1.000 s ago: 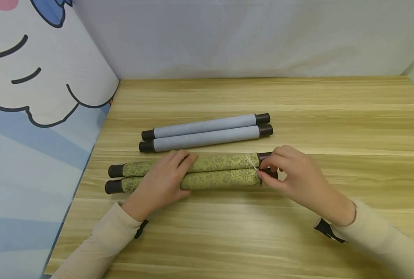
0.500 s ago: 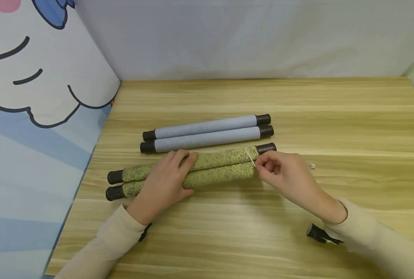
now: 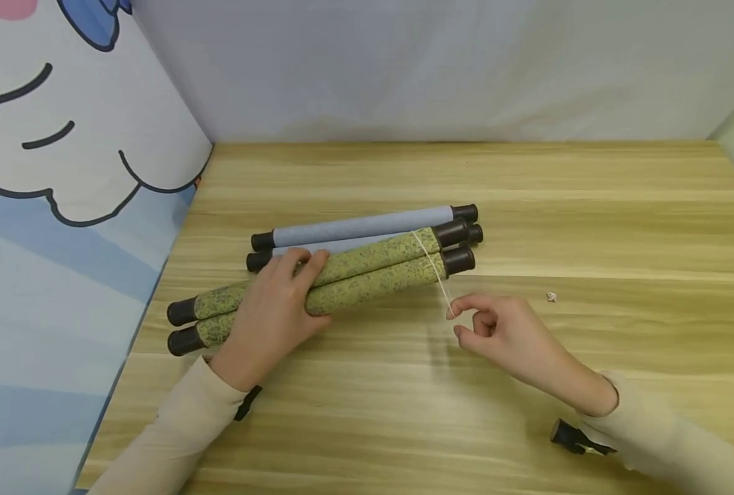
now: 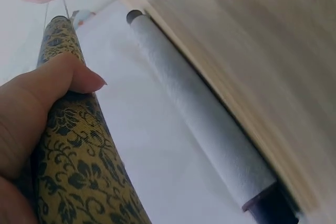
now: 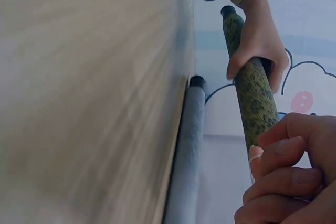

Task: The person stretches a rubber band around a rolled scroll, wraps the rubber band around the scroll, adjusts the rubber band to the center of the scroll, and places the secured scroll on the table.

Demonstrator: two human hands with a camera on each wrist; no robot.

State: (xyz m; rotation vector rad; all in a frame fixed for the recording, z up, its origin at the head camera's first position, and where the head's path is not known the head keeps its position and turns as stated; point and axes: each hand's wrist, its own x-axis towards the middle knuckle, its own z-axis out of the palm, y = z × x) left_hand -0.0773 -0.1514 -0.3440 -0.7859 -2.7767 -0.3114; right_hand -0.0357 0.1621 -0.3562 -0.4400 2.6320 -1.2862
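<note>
A scroll in green patterned cloth, wound on two side-by-side rollers with black ends, is raised at a slant over the table. My left hand grips it left of the middle, with the thumb wrapped over the cloth in the left wrist view. Round its right end runs a thin white string, drawn taut toward my right hand. The curled index finger there hooks the string, while the thumb stands a little apart. Two strands reach that finger in the left wrist view.
Behind the green scroll lies a pale blue scroll with black ends, its near roller partly covered. A small white scrap lies on the wooden table to the right. A cartoon-printed cloth hangs at the left.
The green scroll's right end has risen and moved up and left over the blue scroll. My right hand has pulled down from it, stretching the string, and its thumb has parted from the index finger.
</note>
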